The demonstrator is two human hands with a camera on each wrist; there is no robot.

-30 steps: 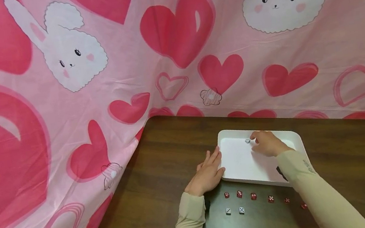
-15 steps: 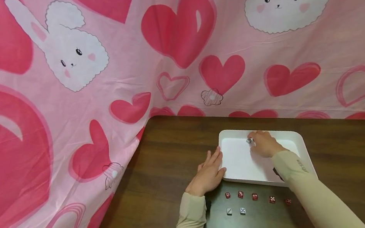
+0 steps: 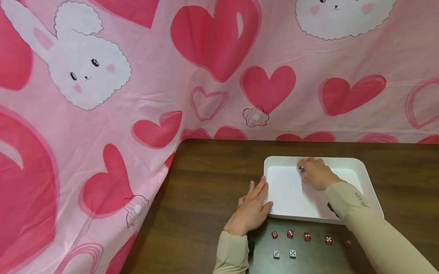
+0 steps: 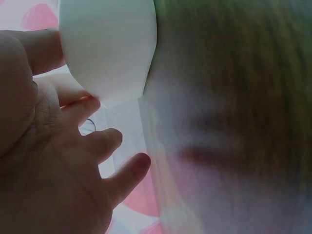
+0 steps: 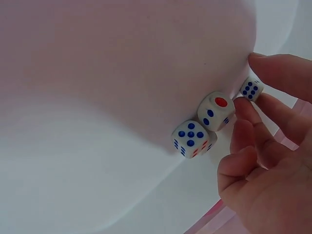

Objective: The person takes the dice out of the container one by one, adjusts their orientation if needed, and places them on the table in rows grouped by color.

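Observation:
In the head view my left hand [image 3: 249, 212] rests with extended fingers against the left side of a shallow white tray [image 3: 282, 193]. The left wrist view has the tray's wall [image 4: 109, 44] at the thumb and upper fingers, with the other fingers spread. Inside the tray, near its back, my right hand [image 3: 318, 173] reaches down to a small cluster of dice [image 3: 301, 170]. Close up, its thumb and bent fingers hold a white die [image 5: 251, 89] between them. Just beyond the fingertips sit more white dice [image 5: 216, 112], one with five blue dots [image 5: 190, 138] uppermost.
A row of several red dice [image 3: 307, 236] lies on the table in front of the tray, partly beside the right sleeve [image 3: 362, 220]. Two white dice [image 3: 292, 254] lie nearer. Pink cloth [image 3: 209, 63] with hearts and rabbits hangs behind and left of the wooden table [image 3: 211, 171].
My right hand has moved slightly left onto the dice, and its fingers have closed in. The dice cluster has shifted a little to the right. The left hand has stayed at the tray's side.

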